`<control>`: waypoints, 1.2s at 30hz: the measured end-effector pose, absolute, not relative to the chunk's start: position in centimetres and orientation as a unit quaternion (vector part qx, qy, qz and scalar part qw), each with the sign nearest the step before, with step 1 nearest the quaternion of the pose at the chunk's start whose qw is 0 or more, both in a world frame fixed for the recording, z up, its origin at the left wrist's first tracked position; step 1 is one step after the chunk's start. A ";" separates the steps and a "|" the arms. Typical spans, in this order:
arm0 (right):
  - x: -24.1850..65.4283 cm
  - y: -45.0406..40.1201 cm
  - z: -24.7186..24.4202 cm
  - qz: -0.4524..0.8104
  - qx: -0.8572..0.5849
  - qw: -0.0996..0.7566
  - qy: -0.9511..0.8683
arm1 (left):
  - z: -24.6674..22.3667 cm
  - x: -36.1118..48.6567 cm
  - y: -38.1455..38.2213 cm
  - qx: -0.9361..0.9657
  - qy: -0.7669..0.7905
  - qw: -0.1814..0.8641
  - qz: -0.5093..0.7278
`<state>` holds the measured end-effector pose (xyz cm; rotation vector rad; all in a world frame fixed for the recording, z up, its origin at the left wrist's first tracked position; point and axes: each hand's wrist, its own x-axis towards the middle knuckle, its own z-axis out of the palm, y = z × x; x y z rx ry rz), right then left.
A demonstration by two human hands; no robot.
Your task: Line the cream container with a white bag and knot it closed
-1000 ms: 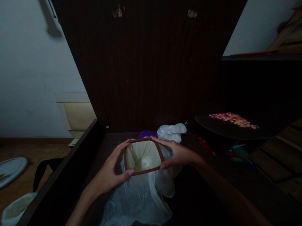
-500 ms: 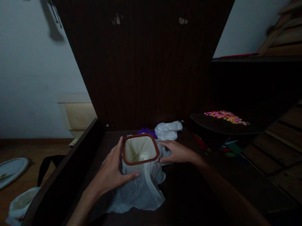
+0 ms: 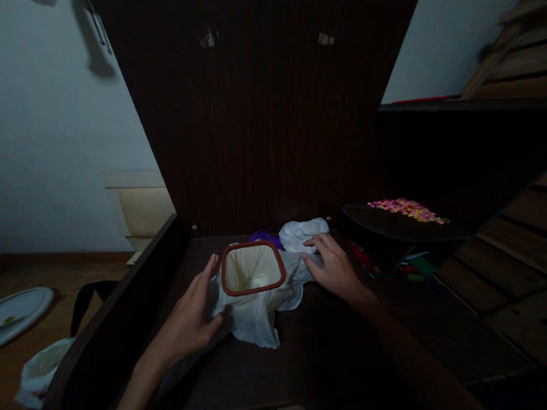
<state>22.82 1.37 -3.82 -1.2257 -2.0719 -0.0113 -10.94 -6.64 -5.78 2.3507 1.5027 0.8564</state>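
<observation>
A small bin with a brown rectangular rim stands upright on a dark wooden surface. A thin white plastic bag lines it and hangs loosely over its outside. My left hand is at the bin's left side, thumb apart from the fingers, beside the hanging plastic. To the right of the bin, my right hand has bent, spread fingers over the bag's outer edge. Whether its fingertips touch the plastic I cannot tell. Just behind lie a crumpled white plastic bag and a purple item.
A dark upright panel rises behind the bin, and a low side board runs along the left. On the right, a dark shelf bears small pink and yellow pieces. Another white bag sits at lower left.
Both hands have moved outward from the bin, the right one further right and slightly up. The plastic's front edge hangs shorter and it spreads more to the right.
</observation>
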 end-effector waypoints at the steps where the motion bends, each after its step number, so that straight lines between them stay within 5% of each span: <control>1: 22.6 0.8 -3.7 0.003 -0.462 0.379 -0.802 | -5.4 -10.8 -6.9 0.798 0.510 0.093 0.308; 8: 19.8 -1.9 -5.2 0.101 -0.437 0.319 -0.835 | -4.8 -7.7 -7.5 0.760 0.482 -0.029 0.435; 28: 21.1 -0.8 -4.9 0.188 -0.406 0.339 -0.828 | -5.8 -9.1 -6.3 0.811 0.427 -0.002 0.399; 36: 21.7 -0.2 -7.5 0.240 -0.484 0.259 -0.801 | -8.6 -10.6 -6.8 0.785 0.513 -0.022 0.346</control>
